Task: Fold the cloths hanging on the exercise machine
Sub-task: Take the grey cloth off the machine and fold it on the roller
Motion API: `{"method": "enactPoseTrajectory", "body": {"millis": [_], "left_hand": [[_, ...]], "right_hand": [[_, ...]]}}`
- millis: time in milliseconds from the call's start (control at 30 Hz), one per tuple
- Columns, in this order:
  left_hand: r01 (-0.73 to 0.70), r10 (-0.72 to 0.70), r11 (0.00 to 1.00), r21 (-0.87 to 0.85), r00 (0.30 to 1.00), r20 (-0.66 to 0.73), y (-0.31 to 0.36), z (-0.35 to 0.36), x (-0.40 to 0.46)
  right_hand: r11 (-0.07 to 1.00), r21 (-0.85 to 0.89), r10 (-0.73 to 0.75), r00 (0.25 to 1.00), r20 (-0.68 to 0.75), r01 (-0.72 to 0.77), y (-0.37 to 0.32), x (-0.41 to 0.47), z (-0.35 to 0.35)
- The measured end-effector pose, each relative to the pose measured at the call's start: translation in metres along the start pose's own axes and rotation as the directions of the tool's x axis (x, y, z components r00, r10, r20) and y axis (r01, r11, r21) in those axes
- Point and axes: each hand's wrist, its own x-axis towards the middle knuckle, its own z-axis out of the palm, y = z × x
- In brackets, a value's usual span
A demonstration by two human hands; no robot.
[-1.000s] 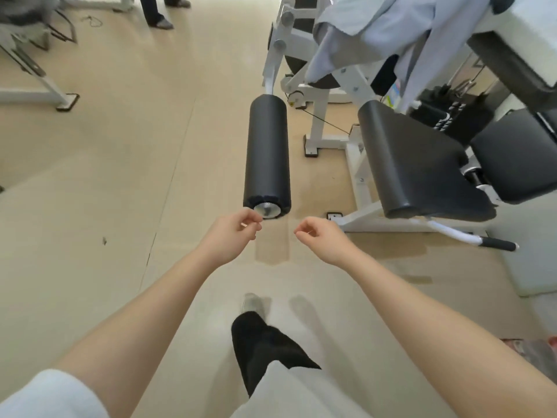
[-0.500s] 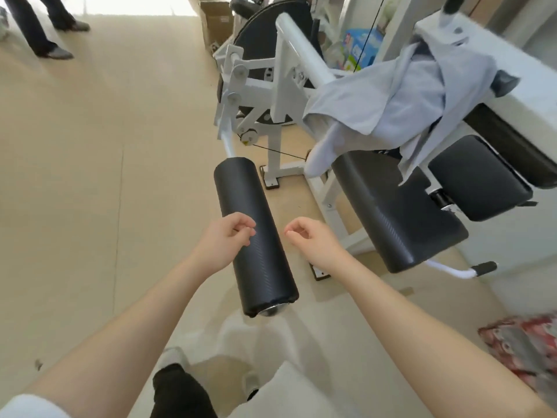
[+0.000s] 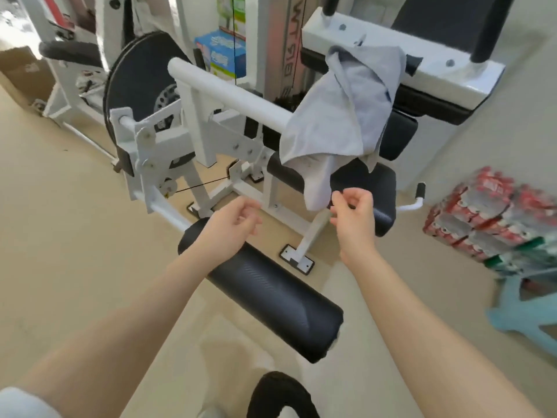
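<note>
Both hands had risen toward the cloth (image 3: 337, 116) at 1 o'clock; right hand (image 3: 354, 211) and left hand (image 3: 232, 223) fingers loosely curled, holding nothing yet.

The person is wearing a white short sleeve (image 3: 21, 402), leaving both forearms bare, and black trousers (image 3: 280, 393).
</note>
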Motion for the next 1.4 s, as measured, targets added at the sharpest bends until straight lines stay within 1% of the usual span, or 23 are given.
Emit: {"method": "enactPoseTrajectory", "body": {"millis": [67, 167, 267, 300, 367, 433, 500, 600, 700, 767, 800, 833, 900, 933, 967, 1000, 1067, 1100, 1167, 1233, 1300, 1333, 1400], "left_hand": [[-0.082, 0.082, 0.997, 0.015, 0.996, 0.024, 0.014, -0.001, 0.018], [-0.158, 0.158, 0.987, -0.009, 0.987, 0.008, 0.040, 0.003, 0.048], [-0.198, 0.197, 0.978, -0.067, 0.980, -0.029, 0.059, 0.012, 0.078], [-0.214, 0.212, 0.975, -0.053, 0.976, -0.050, 0.063, 0.015, 0.088], [-0.262, 0.265, 0.964, 0.049, 0.960, -0.092, 0.066, 0.019, 0.102], [-0.324, 0.348, 0.924, 0.204, 0.933, -0.093, 0.066, 0.018, 0.113], [-0.435, 0.489, 0.828, 0.354, 0.869, -0.077, 0.063, 0.015, 0.125], [-0.581, 0.682, 0.654, 0.484, 0.730, -0.046, 0.054, 0.009, 0.137], [-0.672, 0.790, 0.530, 0.518, 0.614, -0.011, 0.050, 0.003, 0.147], [-0.749, 0.841, 0.461, 0.476, 0.540, 0.036, 0.053, -0.001, 0.152], [-0.782, 0.844, 0.461, 0.419, 0.532, 0.063, 0.056, -0.004, 0.154], [-0.796, 0.818, 0.515, 0.320, 0.567, 0.096, 0.061, -0.007, 0.153], [-0.700, 0.686, 0.709, 0.083, 0.713, 0.148, 0.069, -0.018, 0.146], [-0.633, 0.622, 0.774, 0.009, 0.763, 0.177, 0.069, -0.024, 0.142], [-0.586, 0.582, 0.809, -0.043, 0.789, 0.199, 0.068, -0.031, 0.138], [-0.551, 0.557, 0.829, -0.093, 0.799, 0.226, 0.064, -0.039, 0.135], [-0.502, 0.523, 0.851, -0.153, 0.787, 0.326, 0.050, -0.057, 0.130], [-0.489, 0.501, 0.862, -0.138, 0.773, 0.389, 0.041, -0.067, 0.129], [-0.477, 0.410, 0.879, -0.010, 0.745, 0.527, 0.021, -0.087, 0.129], [-0.470, 0.279, 0.872, 0.140, 0.710, 0.646, 0.002, -0.105, 0.128], [-0.454, 0.171, 0.858, 0.239, 0.693, 0.701, -0.015, -0.120, 0.127], [-0.466, 0.148, 0.840, 0.279, 0.691, 0.707, -0.023, -0.128, 0.125], [-0.514, 0.185, 0.796, 0.320, 0.710, 0.680, -0.035, -0.135, 0.125]], "right_hand": [[0.990, -0.067, -0.133, 0.985, -0.106, 0.127, -0.007, 0.001, 0.000], [0.929, -0.228, -0.330, 0.932, -0.148, 0.293, -0.021, 0.014, -0.002], [0.842, -0.374, -0.444, 0.894, -0.069, 0.389, -0.033, 0.037, -0.002], [0.815, -0.411, -0.461, 0.887, -0.034, 0.409, -0.037, 0.044, -0.001], [0.770, -0.459, -0.482, 0.875, 0.038, 0.444, -0.044, 0.059, 0.002], [0.725, -0.502, -0.497, 0.863, 0.094, 0.472, -0.046, 0.070, 0.002], [0.712, -0.507, -0.502, 0.857, 0.115, 0.485, -0.042, 0.078, -0.001], [0.675, -0.502, -0.557, 0.820, 0.134, 0.541, -0.039, 0.081, -0.005], [0.650, -0.541, -0.566, 0.815, 0.123, 0.533, -0.040, 0.079, -0.005], [0.628, -0.576, -0.595, 0.800, 0.079, 0.524, -0.040, 0.075, -0.002], [0.616, -0.597, -0.616, 0.786, 0.042, 0.514, -0.041, 0.073, 0.001], [0.614, -0.613, -0.630, 0.776, -0.001, 0.498, -0.042, 0.069, 0.004], [0.630, -0.630, -0.628, 0.775, -0.070, 0.454, -0.045, 0.060, 0.015], [0.631, -0.640, -0.629, 0.772, -0.091, 0.439, -0.045, 0.053, 0.023], [0.610, -0.664, -0.649, 0.754, -0.106, 0.432, -0.043, 0.045, 0.031], [0.563, -0.708, -0.681, 0.724, -0.105, 0.427, -0.041, 0.034, 0.040], [0.448, -0.783, -0.734, 0.677, -0.048, 0.430, -0.037, 0.012, 0.058], [0.407, -0.797, -0.738, 0.675, 0.001, 0.446, -0.035, 0.002, 0.067], [0.367, -0.797, -0.708, 0.699, 0.094, 0.480, -0.029, -0.020, 0.087], [0.374, -0.802, -0.630, 0.762, 0.150, 0.467, -0.019, -0.040, 0.108], [0.483, -0.778, -0.468, 0.869, 0.160, 0.403, -0.013, -0.060, 0.132], [0.539, -0.763, -0.391, 0.909, 0.147, 0.355, -0.010, -0.070, 0.146], [0.647, -0.718, -0.271, 0.958, 0.098, 0.257, -0.008, -0.080, 0.161]]}}
